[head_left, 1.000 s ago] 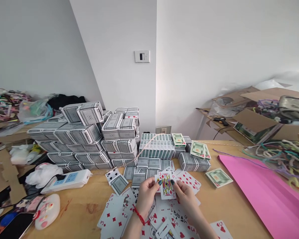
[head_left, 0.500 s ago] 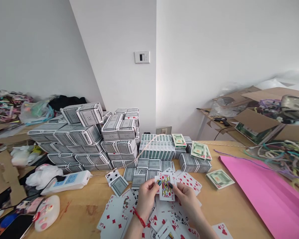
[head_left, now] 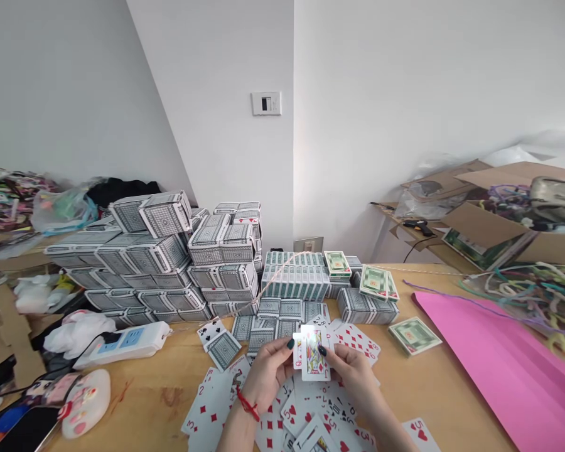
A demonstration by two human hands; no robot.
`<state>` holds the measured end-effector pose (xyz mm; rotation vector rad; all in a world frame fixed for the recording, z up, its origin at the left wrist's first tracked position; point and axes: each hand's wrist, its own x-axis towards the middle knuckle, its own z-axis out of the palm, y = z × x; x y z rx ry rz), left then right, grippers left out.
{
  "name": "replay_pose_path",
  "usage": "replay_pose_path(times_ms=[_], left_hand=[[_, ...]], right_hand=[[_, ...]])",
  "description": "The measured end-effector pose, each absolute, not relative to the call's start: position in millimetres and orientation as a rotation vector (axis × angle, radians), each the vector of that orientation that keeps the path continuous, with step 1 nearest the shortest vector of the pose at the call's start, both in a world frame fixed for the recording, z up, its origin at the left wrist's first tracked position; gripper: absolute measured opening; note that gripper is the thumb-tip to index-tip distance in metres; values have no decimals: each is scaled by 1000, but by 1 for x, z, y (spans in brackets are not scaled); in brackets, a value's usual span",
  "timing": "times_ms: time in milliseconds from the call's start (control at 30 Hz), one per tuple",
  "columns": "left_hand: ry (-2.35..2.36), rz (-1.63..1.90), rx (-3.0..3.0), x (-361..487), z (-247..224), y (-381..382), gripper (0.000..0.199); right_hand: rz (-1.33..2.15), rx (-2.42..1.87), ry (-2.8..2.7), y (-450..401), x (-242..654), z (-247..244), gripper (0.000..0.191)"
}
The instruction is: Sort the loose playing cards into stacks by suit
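My right hand pinches a jack of diamonds, its thumb lying on the card's face. Behind the jack a queen card sticks out to the left. My left hand, with a red string bracelet at the wrist, is closed at that queen's left edge, thumb on top. Beneath both hands, loose playing cards lie face up in an overlapping spread. More diamond cards fan out just beyond my right hand.
Stacked bundles of grey-backed cards rise at the back left. Green card boxes sit to the right, beside a pink sheet. A power strip and a phone lie on the left. An open carton stands back right.
My left hand has shifted slightly left, away from the jack, and more of the queen behind it now shows. My right hand stays nearly in place.
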<state>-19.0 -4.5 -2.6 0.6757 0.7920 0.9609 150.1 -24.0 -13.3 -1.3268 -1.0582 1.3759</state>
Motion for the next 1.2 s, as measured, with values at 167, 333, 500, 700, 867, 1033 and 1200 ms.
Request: replay_pose_path(times_ms=[167,333,500,700,867,1033,1200], left_hand=[[753,875,708,-17,3,-6,34],[771,861,727,-14,8,-8,38],[781,868,738,-12,8,-8,38],[794,890,737,-8,4,-8,38],[770,912,759,-4,-3,-7,39],[831,951,834,0,-6,-7,39],[895,1013,885,4,-8,-9,37]], right_hand=[[1371,-1314,-1077,-23,153,-17,43],[1353,-1363,-1129,-18,157,-29,45],[1312,-1392,-1157,-19,156,-31,45],[1258,-1412,-1146,-22,154,-30,41],[1206,-1430,-1166,-21,156,-32,42],[1262,-1385,-1131,-22,152,-26,45],[1291,-1371,-1128,-24,151,-23,44]])
